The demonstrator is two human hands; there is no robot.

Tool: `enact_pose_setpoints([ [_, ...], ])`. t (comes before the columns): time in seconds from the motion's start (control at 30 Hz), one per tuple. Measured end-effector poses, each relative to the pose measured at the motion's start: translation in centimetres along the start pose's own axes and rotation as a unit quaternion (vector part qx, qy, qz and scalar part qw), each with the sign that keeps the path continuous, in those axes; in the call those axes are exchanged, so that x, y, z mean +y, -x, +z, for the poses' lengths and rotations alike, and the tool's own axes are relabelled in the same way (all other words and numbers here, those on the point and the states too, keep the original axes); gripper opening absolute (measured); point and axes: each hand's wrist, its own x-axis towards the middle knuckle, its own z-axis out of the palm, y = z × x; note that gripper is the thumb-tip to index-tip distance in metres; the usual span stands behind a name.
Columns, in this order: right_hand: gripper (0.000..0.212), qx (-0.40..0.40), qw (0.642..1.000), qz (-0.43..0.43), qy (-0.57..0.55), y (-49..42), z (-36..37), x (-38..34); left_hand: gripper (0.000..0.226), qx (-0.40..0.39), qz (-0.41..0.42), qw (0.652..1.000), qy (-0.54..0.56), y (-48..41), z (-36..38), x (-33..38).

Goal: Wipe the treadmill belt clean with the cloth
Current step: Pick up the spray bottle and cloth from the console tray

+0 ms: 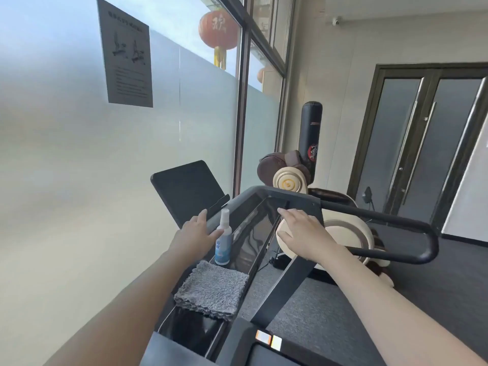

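Grip wide on both sides, nothing held: the left hand (pixel 195 231) reaches with straight fingers to the edge of the treadmill console (pixel 301 200), just beside the upright spray bottle (pixel 224 239). The right hand (pixel 303 233) spreads flat over the console's right side. The grey cloth (pixel 214 289) lies folded on the console's glossy tray, just nearer than the bottle, with neither hand touching it.

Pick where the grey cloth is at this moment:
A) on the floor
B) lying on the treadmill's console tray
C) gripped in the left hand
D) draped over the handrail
B: the cloth lies flat on the console tray, on the near side of the spray bottle, with the left hand and right hand both off it.
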Motion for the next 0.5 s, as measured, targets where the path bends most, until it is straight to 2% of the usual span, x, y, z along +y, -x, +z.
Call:
enact_pose_setpoints([
  [0.13, 0.054, -0.008, 1.000, -0.001, -0.018, -1.0, 1.1, 0.9, 0.085, -0.026, -0.025, 0.993, 0.109, -1.2, 2.2, 0.2],
  [0.33, 0.051, -0.013, 0.997, -0.017, -0.080, -2.9, 2.4, 1.4, 0.049, -0.012, -0.059, 0.961, 0.268, -2.7, 5.5, 0.7],
  [0.43, 0.048, -0.013, 0.991, -0.029, -0.133, -3.9, 3.1, 0.9, 0.038, -0.005, -0.087, 0.956, 0.279, -3.5, 6.4, 1.0],
  [0.5, 0.045, -0.016, 0.986, -0.032, -0.163, -4.5, 3.7, 0.6, 0.040, 0.003, -0.097, 0.952, 0.292, -3.7, 6.9, 1.3],
])
